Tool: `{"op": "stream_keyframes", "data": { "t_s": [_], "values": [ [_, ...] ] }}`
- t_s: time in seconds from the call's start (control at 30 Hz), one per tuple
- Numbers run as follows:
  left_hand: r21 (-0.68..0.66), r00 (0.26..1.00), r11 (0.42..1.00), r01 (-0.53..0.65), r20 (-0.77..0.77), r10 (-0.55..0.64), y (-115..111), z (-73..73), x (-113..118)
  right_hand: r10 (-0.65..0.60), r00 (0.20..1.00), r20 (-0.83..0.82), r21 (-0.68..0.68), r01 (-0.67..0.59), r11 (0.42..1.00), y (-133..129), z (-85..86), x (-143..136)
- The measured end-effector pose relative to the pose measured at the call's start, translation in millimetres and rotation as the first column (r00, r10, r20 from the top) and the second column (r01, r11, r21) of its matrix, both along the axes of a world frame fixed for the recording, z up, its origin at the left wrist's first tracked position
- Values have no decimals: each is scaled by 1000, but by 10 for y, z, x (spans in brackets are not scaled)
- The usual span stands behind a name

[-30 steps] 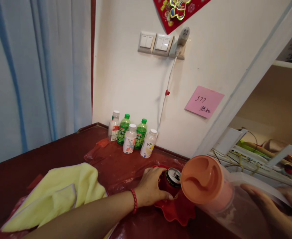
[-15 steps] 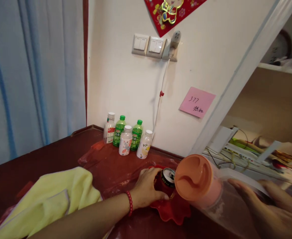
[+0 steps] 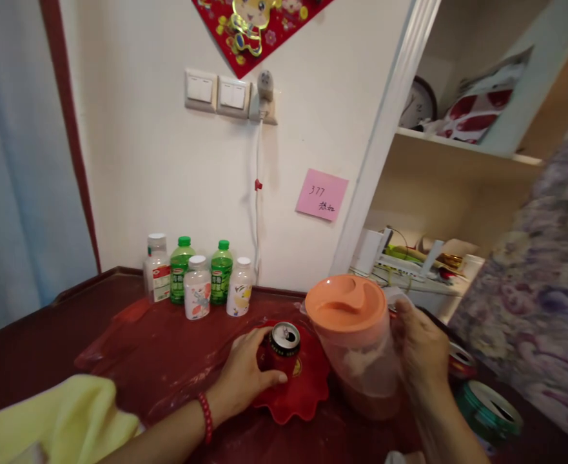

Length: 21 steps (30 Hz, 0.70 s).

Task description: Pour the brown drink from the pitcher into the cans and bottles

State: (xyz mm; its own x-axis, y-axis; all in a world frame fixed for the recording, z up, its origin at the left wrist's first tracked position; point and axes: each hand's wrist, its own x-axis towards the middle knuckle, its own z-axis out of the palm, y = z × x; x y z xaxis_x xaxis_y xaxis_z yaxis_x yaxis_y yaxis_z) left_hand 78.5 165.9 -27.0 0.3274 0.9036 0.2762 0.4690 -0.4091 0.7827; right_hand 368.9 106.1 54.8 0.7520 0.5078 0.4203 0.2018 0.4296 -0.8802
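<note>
An opened red drink can (image 3: 286, 351) stands upright on a red wavy-edged plate (image 3: 307, 393). My left hand (image 3: 247, 370), with a red bead bracelet at the wrist, curls its fingers and thumb around the can's left side. Right of the plate is a clear plastic pitcher (image 3: 371, 374) with an orange lid (image 3: 346, 301), almost upright. My right hand (image 3: 423, 348) is closed around its handle. I cannot tell whether the pitcher's base touches the table.
Several bottles (image 3: 196, 290) stand along the wall at the back left. A yellow cloth (image 3: 66, 419) lies at the front left. A green can (image 3: 489, 412) and another red can (image 3: 460, 361) stand at the right, beside a flowered curtain (image 3: 539, 277). Shelves (image 3: 462, 148) rise at the right.
The pitcher has gone from tilted, lid toward the can, to nearly upright, with my right hand still on its handle. My left hand stays at the can. The view has swung right.
</note>
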Motion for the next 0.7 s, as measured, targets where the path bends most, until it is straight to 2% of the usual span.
{"op": "stream_keyframes", "data": {
  "t_s": [0.07, 0.2, 0.5, 0.7],
  "values": [
    [25, 1000, 1000, 1, 17, -1, 37, -48, -3, 17, 988, -156, 53, -9, 999, 46, 5, -11],
    [86, 998, 996, 3, 57, -8, 111, -153, -11, -5, 969, -246, 95, 29, 995, 100, 7, 24],
    [116, 996, 993, 15, 82, -24, 168, -212, -16, 29, 943, -332, 154, 24, 988, 103, -7, 97],
    [99, 997, 995, 5, 77, -13, 182, -219, -22, 56, 935, -351, 170, 5, 985, 172, -129, 147]
  ]
}}
